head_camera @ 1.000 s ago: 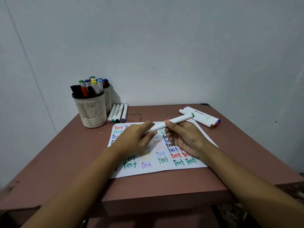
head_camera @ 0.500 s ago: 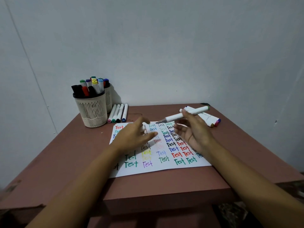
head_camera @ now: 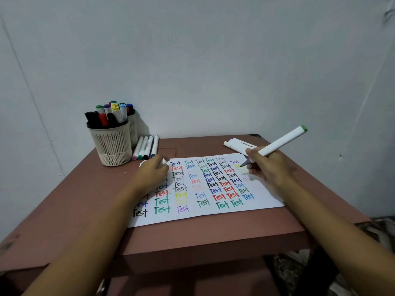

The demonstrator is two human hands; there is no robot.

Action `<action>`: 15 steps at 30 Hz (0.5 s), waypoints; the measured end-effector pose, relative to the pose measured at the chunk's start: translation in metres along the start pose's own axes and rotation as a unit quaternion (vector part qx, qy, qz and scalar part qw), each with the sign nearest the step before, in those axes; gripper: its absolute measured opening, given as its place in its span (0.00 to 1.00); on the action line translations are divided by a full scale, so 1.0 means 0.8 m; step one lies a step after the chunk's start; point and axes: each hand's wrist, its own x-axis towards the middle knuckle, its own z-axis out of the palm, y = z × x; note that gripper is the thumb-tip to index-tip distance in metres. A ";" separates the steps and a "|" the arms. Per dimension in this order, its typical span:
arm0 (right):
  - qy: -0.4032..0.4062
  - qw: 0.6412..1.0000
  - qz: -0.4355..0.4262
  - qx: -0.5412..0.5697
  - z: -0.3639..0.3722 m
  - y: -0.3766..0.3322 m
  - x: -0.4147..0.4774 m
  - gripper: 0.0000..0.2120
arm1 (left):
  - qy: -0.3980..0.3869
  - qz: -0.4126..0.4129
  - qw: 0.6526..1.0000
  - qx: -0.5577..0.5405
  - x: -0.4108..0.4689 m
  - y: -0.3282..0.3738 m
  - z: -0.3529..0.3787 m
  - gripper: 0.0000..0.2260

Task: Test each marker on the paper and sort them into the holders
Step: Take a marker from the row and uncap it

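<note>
Green-ended marker (head_camera: pixel 280 144) is now uncapped and tip-down. A sec ago both hands held it level over the paper (head_camera: pixel 265 197), then pulled apart. Right hand (head_camera: pixel 269 165) fingers clamp round the barrel in a writing grip, with the nib at the sheet's top-right area, touching or just off it, can't tell. Left hand (head_camera: pixel 154 174) rests on the sheet's left side, fingers curled on a small white piece, prob. the cap (head_camera: pixel 164 161).

So the test stroke looks about to start; sorting this one isn't done yet.

Reddish-brown surface (head_camera: pixel 192 236) also carries two mesh holders (head_camera: pixel 113 146) w/ markers at back left, four loose markers (head_camera: pixel 146 146) beside them and a few more (head_camera: pixel 237 144) at back right. Plain pale wall (head_camera: pixel 213 60) behind.
</note>
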 end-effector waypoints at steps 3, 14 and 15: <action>-0.001 0.998 -0.020 -0.053 -0.009 0.004 -0.013 0.11 | 0.000 0.000 1.000 0.003 -0.002 0.001 0.000 0.12; 0.065 0.986 -0.010 -0.150 -0.013 0.021 -0.015 0.09 | 0.002 0.001 1.000 0.003 -0.002 -0.003 0.003 0.12; 0.061 0.987 -0.010 -0.150 -0.013 0.021 -0.016 0.10 | 0.000 0.001 1.000 0.005 -0.002 -0.003 0.003 0.12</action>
